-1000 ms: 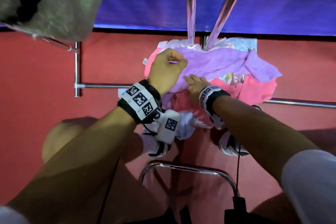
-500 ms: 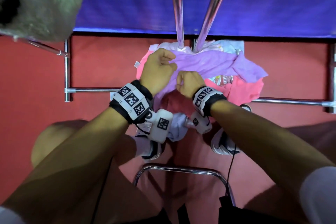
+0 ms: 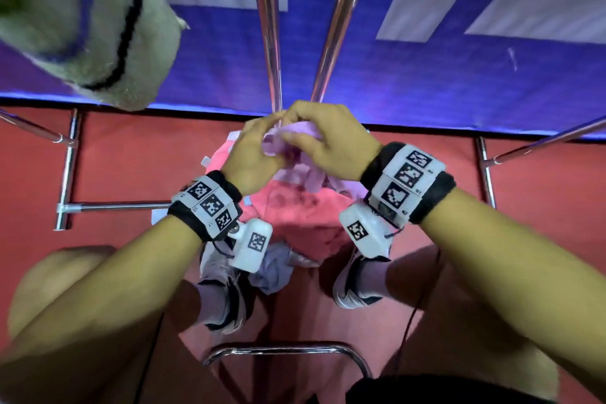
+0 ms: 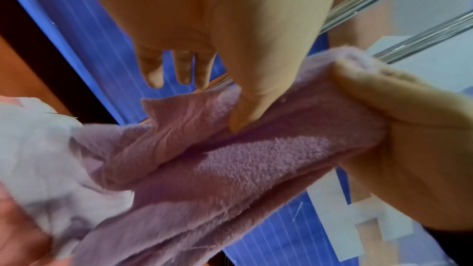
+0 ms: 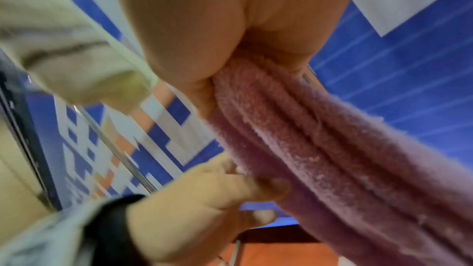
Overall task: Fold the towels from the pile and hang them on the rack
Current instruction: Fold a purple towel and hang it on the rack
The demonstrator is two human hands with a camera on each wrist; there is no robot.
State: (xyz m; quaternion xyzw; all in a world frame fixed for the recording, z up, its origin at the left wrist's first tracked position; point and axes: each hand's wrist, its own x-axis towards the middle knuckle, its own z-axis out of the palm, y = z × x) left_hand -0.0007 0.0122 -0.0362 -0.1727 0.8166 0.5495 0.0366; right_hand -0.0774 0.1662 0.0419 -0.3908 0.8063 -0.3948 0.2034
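Gripping the lilac towel [image 3: 296, 138], our left hand [image 3: 252, 157] and right hand [image 3: 331, 141] both pinch it. One green towel [image 3: 88, 20] hangs on the rack [image 3: 269, 26]. Pile [image 3: 295, 216] remains.

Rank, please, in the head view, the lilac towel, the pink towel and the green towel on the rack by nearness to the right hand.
1. Lilac towel: gripped by the right hand, with the left hand pinching it too.
2. Pink towel: on the pile just below the hands.
3. Green towel: hanging at upper left, farthest.
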